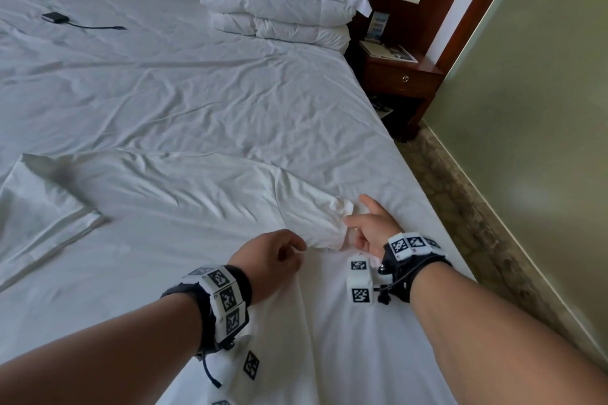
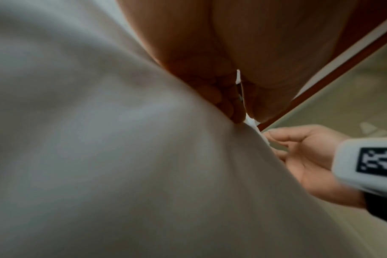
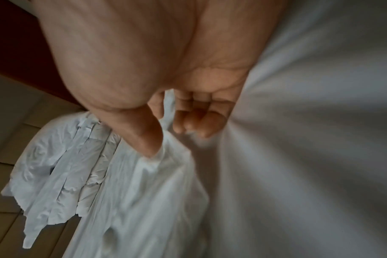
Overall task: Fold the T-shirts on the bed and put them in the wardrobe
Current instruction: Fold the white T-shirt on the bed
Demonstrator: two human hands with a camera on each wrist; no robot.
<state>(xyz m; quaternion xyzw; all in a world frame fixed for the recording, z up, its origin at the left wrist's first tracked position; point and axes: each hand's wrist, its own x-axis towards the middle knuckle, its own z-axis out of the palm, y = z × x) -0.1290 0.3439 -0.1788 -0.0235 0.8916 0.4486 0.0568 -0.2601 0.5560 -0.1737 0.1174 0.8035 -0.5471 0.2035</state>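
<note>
Both forearms bare, no sleeves visible. Left hand (image 1: 273,260): black wrist strap (image 1: 205,316) carrying a row of white blocks with black-and-white square markers, thin dark cable (image 1: 210,375) hanging off it. Right hand (image 1: 375,227): same black strap, marker blocks on top, plus a white marker cube (image 1: 360,283) on the inner side, probably the camera housing. Black cord there too.

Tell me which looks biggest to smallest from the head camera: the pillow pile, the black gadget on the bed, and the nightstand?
1. Pillow pile, clearly biggest.
2. Nightstand, partly hidden by the bed.
3. Black gadget, smallest.
All sit far from the camera, so the order looks safe.
</note>
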